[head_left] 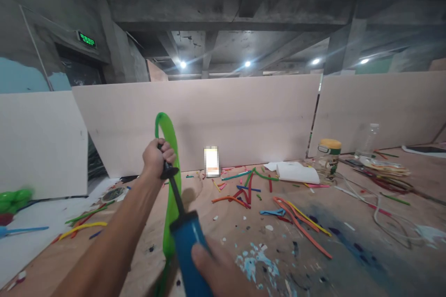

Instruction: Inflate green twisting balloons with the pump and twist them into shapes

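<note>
My left hand [158,158] is raised, fingers wrapped round the black end of a balloon pump. Its black rod runs down into the blue barrel [187,250], tilted toward me. Around that barrel my right hand [221,267] is closed, partly blurred, with the thumb on the near side. A long green balloon [169,144], partly inflated, arches up above my left hand and hangs down behind the pump. Its narrow uninflated tail reaches the bottom edge of the view. Whether its mouth sits on the nozzle is hidden by my left fingers.
Loose modelling balloons [249,190] and scraps litter the wooden table [216,232]. A phone [212,162] leans on the pale partition [244,116]. To the right are white paper [298,173], a yellow-lidded jar [329,155], a plastic bottle [371,139] and cables [378,213]. Green balloons [16,199] lie far left.
</note>
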The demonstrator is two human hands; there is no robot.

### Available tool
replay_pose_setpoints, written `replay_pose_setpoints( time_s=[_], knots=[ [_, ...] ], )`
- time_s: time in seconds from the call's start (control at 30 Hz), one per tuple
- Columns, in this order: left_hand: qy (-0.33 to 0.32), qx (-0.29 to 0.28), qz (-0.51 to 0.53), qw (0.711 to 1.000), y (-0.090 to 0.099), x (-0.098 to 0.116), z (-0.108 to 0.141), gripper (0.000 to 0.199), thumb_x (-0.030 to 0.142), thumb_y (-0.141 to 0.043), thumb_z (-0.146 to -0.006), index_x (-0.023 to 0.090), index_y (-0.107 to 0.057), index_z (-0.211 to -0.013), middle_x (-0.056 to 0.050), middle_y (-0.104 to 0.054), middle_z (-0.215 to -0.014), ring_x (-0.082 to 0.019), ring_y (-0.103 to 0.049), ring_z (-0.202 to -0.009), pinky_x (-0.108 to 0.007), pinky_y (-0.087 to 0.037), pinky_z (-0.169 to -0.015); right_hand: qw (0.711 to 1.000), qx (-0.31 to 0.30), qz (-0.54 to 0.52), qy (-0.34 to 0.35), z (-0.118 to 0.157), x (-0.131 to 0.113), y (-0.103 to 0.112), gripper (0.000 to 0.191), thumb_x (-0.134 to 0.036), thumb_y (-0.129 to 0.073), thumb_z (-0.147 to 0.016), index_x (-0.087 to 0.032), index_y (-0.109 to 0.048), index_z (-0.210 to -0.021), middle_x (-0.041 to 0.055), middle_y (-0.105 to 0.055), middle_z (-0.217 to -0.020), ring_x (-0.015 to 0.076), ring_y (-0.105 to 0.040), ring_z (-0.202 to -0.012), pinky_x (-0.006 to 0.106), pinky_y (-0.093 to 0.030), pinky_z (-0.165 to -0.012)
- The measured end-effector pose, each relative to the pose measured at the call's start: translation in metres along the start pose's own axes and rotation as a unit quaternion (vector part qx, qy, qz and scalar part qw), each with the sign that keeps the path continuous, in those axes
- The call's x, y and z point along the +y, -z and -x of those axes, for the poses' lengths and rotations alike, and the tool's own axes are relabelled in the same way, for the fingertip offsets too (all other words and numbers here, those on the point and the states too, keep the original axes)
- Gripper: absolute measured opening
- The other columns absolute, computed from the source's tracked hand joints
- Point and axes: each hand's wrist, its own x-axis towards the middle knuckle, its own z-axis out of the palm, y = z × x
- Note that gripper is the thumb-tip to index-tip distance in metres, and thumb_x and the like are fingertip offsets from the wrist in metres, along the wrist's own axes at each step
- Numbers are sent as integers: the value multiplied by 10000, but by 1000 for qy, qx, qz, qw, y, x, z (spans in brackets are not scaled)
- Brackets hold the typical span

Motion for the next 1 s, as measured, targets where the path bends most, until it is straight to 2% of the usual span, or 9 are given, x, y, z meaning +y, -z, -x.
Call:
replay_pose_setpoints(
  time_s=[0.1, 0.17, 0.33, 0.43, 0.57, 0.67, 0.8, 0.9, 1.0],
  knots=[
    [16, -19, -1, 1000, -4, -29, 19, 160, 128, -398, -766, 204, -355, -632, 87, -279, -443, -53, -248, -241, -166, -192, -243, 1000, -1, -18, 4, -16, -22, 7, 445, -596, -439, -835, -179, -527, -961, -25, -506, -666, 101, -507, -552, 224, -434, -528],
    [43, -26, -3, 999, -8, -33, 16, 167, 99, -395, -756, 202, -362, -629, 83, -286, -444, -59, -261, -240, -174, -196, -244, 998, 5, -67, -2, -22, -24, 5, 480, -630, -386, -841, -185, -511, -970, -36, -484, -628, 96, -488, -503, 223, -427, -496],
    [20, 2, 28, 999, -18, 9, -30, 158, 89, -396, -707, 201, -319, -624, 100, -234, -440, -38, -231, -238, -142, -155, -248, 998, 29, -54, -7, -2, 5, 0, 659, -761, -415, -731, -175, -575, -985, 32, -590, -739, 162, -597, -683, 274, -491, -654],
    [21, 3, 44, 999, -17, 9, -30, 142, 105, -379, -714, 195, -324, -620, 99, -239, -443, -29, -226, -244, -132, -162, -252, 998, 10, -58, -24, 4, 7, 9, 642, -748, -459, -720, -175, -582, -984, 38, -608, -752, 178, -610, -702, 281, -497, -651],
    [61, 12, 46, 997, -4, -41, 0, 189, 87, -343, -744, 199, -299, -598, 100, -211, -432, -36, -210, -243, -141, -173, -251, 992, -5, -94, -82, -17, -16, 20, 528, -665, -389, -819, -185, -525, -993, -3, -544, -620, 143, -544, -504, 267, -461, -486],
    [83, 28, 38, 995, 6, -64, 1, 194, 98, -356, -767, 201, -323, -606, 102, -221, -432, -42, -199, -245, -158, -158, -247, 990, 15, -121, -73, -30, -22, 18, 438, -601, -387, -859, -194, -508, -965, -26, -500, -599, 115, -501, -467, 237, -439, -463],
    [94, 53, 34, 994, 22, -50, -29, 220, 122, -384, -817, 194, -339, -615, 107, -210, -450, -33, -198, -276, -154, -141, -272, 991, -9, -115, -68, -19, 9, 13, 512, -656, -416, -818, -180, -551, -947, 5, -541, -664, 113, -523, -527, 236, -457, -529],
    [98, 69, 37, 992, 39, -42, -40, 233, 137, -381, -846, 188, -346, -621, 107, -215, -459, -28, -192, -291, -153, -141, -286, 997, 0, -55, -63, -6, 33, 16, 571, -705, -481, -747, -174, -595, -922, 43, -590, -763, 161, -584, -692, 276, -486, -665],
    [101, 67, 48, 991, 50, -51, -34, 210, 92, -372, -784, 196, -313, -612, 106, -205, -456, -29, -207, -269, -149, -156, -282, 997, -6, -32, -71, -8, 30, 18, 562, -687, -463, -770, -165, -592, -935, 47, -584, -779, 167, -584, -711, 297, -488, -683]
  ],
)
